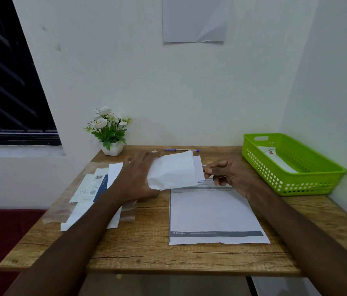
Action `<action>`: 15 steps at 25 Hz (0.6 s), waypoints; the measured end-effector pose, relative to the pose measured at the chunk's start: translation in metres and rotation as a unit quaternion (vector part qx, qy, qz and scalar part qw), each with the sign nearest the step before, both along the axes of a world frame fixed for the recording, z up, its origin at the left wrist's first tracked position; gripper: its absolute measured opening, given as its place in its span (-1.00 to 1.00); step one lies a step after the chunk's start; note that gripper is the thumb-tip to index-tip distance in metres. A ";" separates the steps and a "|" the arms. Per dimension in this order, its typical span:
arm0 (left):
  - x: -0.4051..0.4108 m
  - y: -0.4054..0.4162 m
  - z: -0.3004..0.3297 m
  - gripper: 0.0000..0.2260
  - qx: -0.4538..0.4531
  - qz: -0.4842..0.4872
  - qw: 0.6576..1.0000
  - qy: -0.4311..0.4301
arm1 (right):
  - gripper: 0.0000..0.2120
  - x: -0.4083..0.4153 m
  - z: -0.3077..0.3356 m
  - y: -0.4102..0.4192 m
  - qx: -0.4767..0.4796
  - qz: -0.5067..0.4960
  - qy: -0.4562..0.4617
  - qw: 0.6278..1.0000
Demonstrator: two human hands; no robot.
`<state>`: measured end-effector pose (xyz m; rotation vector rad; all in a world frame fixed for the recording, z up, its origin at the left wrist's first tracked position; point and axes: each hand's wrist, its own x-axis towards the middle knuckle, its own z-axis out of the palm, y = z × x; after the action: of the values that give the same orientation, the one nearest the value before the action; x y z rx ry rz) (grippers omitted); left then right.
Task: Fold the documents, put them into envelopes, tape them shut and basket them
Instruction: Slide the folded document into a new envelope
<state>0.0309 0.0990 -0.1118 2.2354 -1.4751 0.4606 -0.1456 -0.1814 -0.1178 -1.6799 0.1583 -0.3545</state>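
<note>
My left hand [135,177] grips a white envelope [172,170] above the middle of the wooden table, its mouth facing right. A folded document [199,167] sticks partly out of that mouth, and my right hand [226,173] pinches its right edge. Under my hands an unfolded printed document [213,214] lies flat on the table. A green plastic basket [317,182] stands at the right, with a white envelope [279,160] lying inside it.
Spare envelopes and printed papers [95,186] lie in clear wrapping at the left, partly under my left forearm. A blue pen [181,149] and a small white flower pot [111,149] sit along the back edge. Walls close the back and right sides.
</note>
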 end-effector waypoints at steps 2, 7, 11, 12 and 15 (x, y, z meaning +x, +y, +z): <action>-0.001 -0.001 -0.001 -0.09 0.000 -0.006 1.000 -0.001 | -0.64 -0.001 0.001 0.002 0.001 -0.002 -0.001 1.000; -0.008 -0.007 -0.006 -0.10 -0.028 -0.047 0.999 0.001 | -0.64 -0.001 0.001 0.004 -0.008 -0.010 -0.003 1.000; -0.015 -0.010 -0.006 -0.10 -0.037 -0.060 0.998 -0.008 | -0.77 -0.002 0.003 0.010 -0.018 -0.013 -0.026 0.999; -0.017 -0.011 -0.005 -0.10 -0.034 -0.059 0.998 -0.009 | -0.80 -0.001 0.003 0.012 -0.020 -0.017 -0.033 0.999; -0.021 -0.011 -0.004 -0.10 -0.033 -0.063 0.997 -0.010 | -0.84 -0.002 0.003 0.017 -0.049 -0.034 -0.042 0.997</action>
<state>0.0098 0.0878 -0.1158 2.0774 -1.5774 0.4865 -0.1476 -0.1642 -0.1145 -1.7552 0.1372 -0.4904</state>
